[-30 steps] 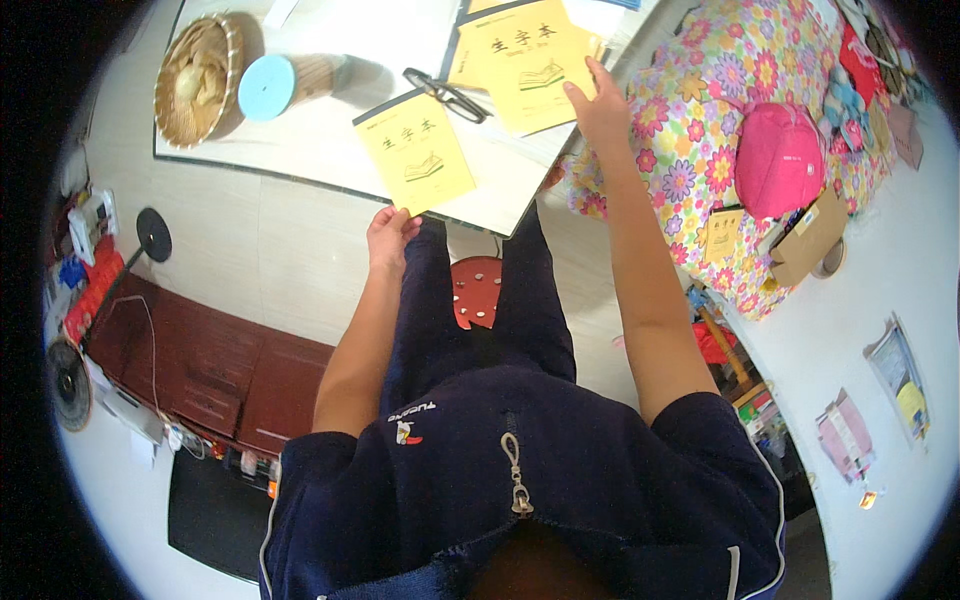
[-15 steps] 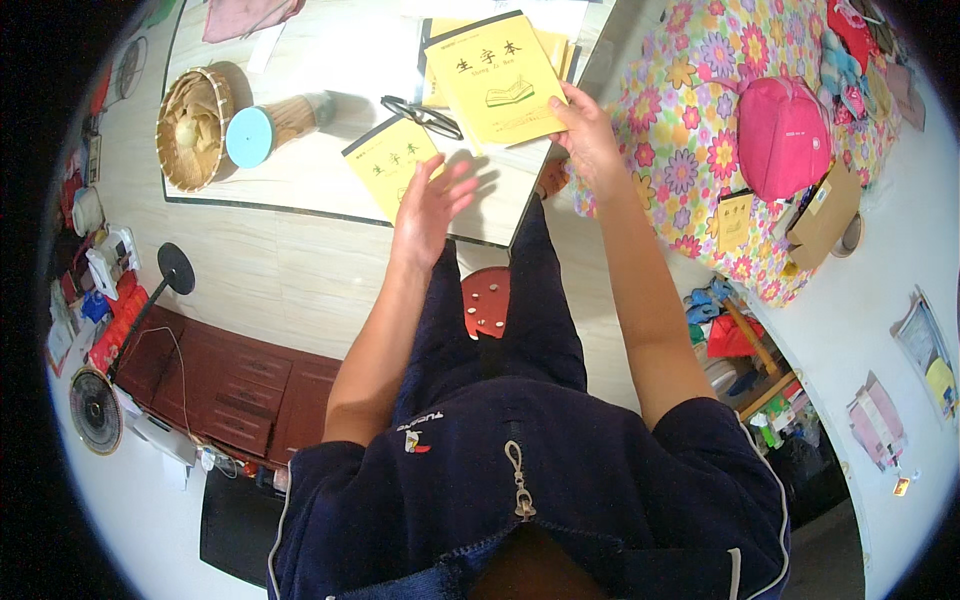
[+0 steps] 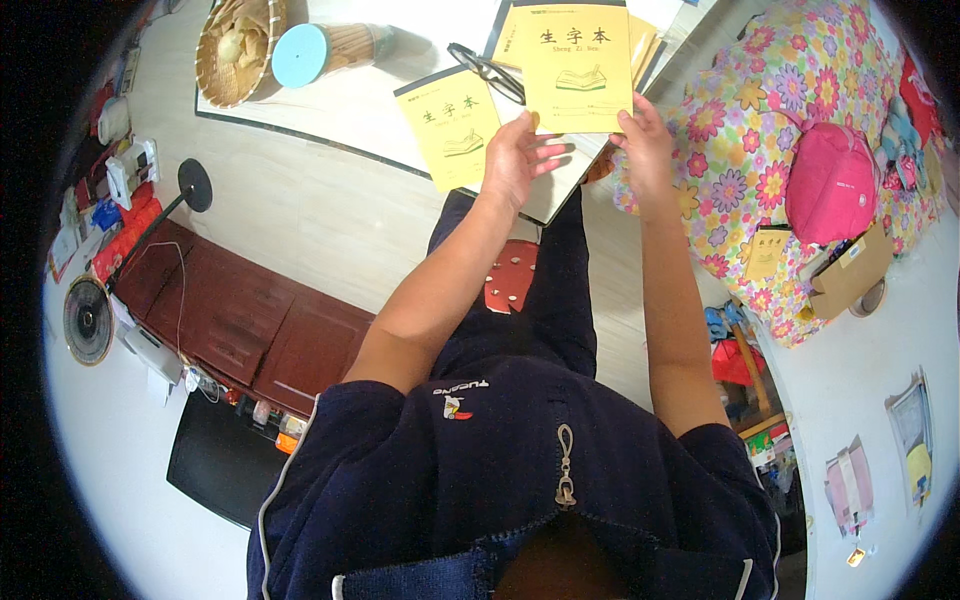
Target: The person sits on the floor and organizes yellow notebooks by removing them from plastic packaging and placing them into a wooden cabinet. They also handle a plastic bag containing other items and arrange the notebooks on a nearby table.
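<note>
A yellow exercise book point(image 3: 577, 62) with a black strip along its top is held upright over the table's near right corner. My right hand point(image 3: 646, 150) grips its lower right corner between thumb and fingers. At the lower left corner, my left hand point(image 3: 515, 165) has its thumb on the cover; some fingers stretch out below the edge, and the index finger is partly hidden. Left of it, a second yellow exercise book point(image 3: 448, 130) lies tilted, overhanging the table's front edge. Black-framed glasses point(image 3: 487, 73) rest between the two books. More yellow books point(image 3: 648, 48) lie behind the held one.
On the white table point(image 3: 400, 75) stand a woven basket point(image 3: 232, 85) and a clear jar of thin sticks with a light blue lid point(image 3: 300, 56). To the right, a flowered cover point(image 3: 735, 180) carries a pink backpack point(image 3: 832, 183), another yellow book point(image 3: 768, 252) and an opened cardboard box point(image 3: 850, 275).
My left hand has moved right, from above the lying book to the held book's lower left corner. The held book now faces me straighter. The whole view has shifted.
</note>
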Demonstrator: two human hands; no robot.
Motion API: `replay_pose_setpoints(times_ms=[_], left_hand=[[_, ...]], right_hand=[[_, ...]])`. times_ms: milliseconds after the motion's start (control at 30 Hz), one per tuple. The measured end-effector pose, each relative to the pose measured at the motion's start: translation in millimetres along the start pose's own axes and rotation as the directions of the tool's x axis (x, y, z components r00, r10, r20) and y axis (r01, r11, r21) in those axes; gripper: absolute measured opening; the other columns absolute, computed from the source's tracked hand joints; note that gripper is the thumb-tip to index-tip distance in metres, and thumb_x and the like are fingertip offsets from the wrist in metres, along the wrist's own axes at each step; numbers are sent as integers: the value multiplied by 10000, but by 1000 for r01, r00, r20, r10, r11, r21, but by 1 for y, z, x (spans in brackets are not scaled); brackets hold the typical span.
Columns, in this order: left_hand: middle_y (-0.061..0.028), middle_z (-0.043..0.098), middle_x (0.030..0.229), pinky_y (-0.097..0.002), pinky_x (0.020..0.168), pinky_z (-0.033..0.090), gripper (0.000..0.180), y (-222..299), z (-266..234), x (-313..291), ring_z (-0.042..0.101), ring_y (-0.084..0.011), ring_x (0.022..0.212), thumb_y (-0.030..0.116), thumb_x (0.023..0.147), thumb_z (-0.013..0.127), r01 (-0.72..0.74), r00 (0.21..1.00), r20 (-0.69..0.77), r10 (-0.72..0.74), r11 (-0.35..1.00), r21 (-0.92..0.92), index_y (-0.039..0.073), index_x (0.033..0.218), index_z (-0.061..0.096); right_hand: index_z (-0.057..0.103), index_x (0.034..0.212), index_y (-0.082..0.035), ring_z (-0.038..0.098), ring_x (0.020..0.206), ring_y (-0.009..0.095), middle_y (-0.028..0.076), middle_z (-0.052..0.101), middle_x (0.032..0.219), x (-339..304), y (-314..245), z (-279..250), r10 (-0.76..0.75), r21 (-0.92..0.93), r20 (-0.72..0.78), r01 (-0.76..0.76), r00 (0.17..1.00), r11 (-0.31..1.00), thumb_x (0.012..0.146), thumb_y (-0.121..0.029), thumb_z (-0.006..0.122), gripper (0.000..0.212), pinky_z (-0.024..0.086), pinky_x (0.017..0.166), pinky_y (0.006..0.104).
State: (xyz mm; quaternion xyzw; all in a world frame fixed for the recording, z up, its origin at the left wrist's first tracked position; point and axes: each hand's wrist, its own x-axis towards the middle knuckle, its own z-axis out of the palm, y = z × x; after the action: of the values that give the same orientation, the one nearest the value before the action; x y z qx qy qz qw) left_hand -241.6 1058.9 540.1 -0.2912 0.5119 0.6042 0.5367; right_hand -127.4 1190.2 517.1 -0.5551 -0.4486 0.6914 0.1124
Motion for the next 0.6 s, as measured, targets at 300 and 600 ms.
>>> replay_pose_setpoints(times_ms=[300, 600], left_hand=[[-116, 600, 723, -243, 485, 499, 182, -7, -9, 28, 588, -158, 568, 127, 789, 607, -10, 1000, -21, 14, 986, 165, 10, 865, 489], [-122, 583, 765, -236, 443, 450, 186, 13, 6, 19, 554, -168, 529, 135, 788, 508, 144, 989, -59, -135, 973, 180, -11, 903, 510]], right_hand=[[490, 1143, -42, 551, 750, 85, 42, 595, 888, 2, 0, 0, -1, -41, -39, -1, 999, 999, 841, -89, 524, 307, 447, 615, 216], [504, 1115, -40, 556, 728, 92, 44, 604, 876, 0, 3, 5, -16, -55, -64, 12, 998, 998, 838, -67, 524, 279, 447, 597, 222]])
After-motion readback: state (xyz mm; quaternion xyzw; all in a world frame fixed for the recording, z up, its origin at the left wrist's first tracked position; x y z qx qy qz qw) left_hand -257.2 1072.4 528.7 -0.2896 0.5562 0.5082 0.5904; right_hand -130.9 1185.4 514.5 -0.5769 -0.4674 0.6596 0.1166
